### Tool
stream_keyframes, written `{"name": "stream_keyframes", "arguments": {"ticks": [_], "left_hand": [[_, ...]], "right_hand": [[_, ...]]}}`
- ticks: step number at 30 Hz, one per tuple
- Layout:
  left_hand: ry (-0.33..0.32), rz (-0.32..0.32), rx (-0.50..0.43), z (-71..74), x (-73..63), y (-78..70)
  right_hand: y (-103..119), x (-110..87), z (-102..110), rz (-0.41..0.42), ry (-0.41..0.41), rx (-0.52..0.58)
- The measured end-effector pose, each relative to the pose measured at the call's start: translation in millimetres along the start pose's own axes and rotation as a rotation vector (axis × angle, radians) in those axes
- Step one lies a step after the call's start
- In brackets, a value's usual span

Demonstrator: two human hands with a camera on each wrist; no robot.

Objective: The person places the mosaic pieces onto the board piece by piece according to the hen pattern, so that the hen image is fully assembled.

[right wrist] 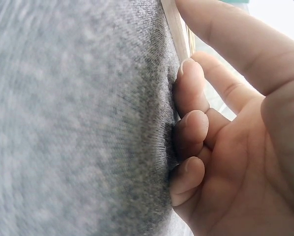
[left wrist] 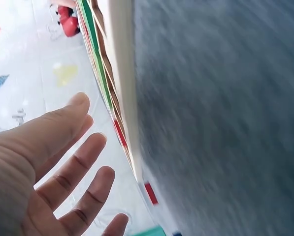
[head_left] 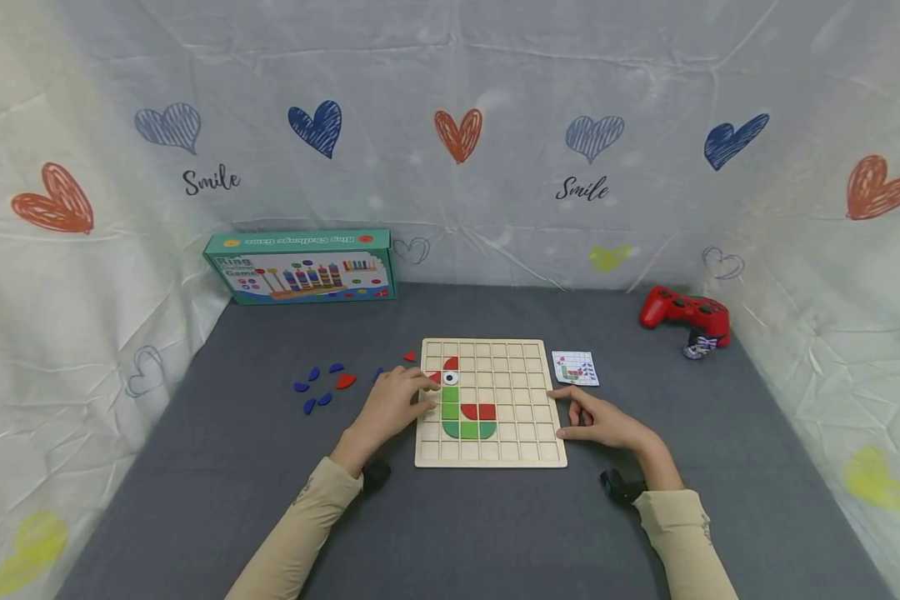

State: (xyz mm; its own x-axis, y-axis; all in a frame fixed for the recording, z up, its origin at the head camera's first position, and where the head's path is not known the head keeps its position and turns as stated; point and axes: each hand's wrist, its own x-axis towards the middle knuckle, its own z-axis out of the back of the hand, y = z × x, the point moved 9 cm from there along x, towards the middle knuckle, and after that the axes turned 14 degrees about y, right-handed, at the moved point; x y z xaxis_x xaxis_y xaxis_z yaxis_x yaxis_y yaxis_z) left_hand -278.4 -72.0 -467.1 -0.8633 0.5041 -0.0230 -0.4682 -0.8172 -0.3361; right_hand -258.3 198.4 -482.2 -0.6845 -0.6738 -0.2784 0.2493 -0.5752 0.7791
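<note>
A wooden grid board (head_left: 521, 367) lies on the grey cloth with red and green pieces set in its squares. Among them are a white eye piece (head_left: 451, 378), a green square (head_left: 450, 394), a red square (head_left: 487, 412) and a red piece (head_left: 435, 377) at the left. My left hand (head_left: 399, 398) hovers over the board's left edge, fingertips close to that red piece. In the left wrist view its fingers (left wrist: 90, 150) are spread and hold nothing. My right hand (head_left: 603, 421) touches the board's right edge with thumb and index fingertips; its other fingers (right wrist: 190, 128) curl beside the edge.
Several loose blue pieces (head_left: 325, 399) and a red rounded piece (head_left: 346, 381) lie left of the board, a small red piece (head_left: 409, 357) nearer it. A pattern card (head_left: 574, 367) sits at the right. Behind are a game box (head_left: 307, 275) and a red game controller (head_left: 686, 311).
</note>
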Motion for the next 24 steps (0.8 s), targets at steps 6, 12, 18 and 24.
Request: {"name": "stream_keyframes", "arguments": {"ticks": [6,12,18,24], "left_hand": [[-0.023,0.056,-0.01,5.5,-10.1,21.4],[-0.036,0.101,-0.022,12.5,-21.5,39.3],[-0.047,0.139,-0.022,19.8,-31.4,53.7],[-0.046,0.173,-0.041,24.9,-40.8,72.2]], "right_hand": [[2.0,-0.6,0.1,-0.004,0.0,0.002],[0.6,0.0,-0.9,-0.001,0.003,-0.007],[-25.3,6.5,-2.7,0.002,-0.008,-0.028],[-37.1,9.4,-3.3,-0.015,0.002,-0.03]]}}
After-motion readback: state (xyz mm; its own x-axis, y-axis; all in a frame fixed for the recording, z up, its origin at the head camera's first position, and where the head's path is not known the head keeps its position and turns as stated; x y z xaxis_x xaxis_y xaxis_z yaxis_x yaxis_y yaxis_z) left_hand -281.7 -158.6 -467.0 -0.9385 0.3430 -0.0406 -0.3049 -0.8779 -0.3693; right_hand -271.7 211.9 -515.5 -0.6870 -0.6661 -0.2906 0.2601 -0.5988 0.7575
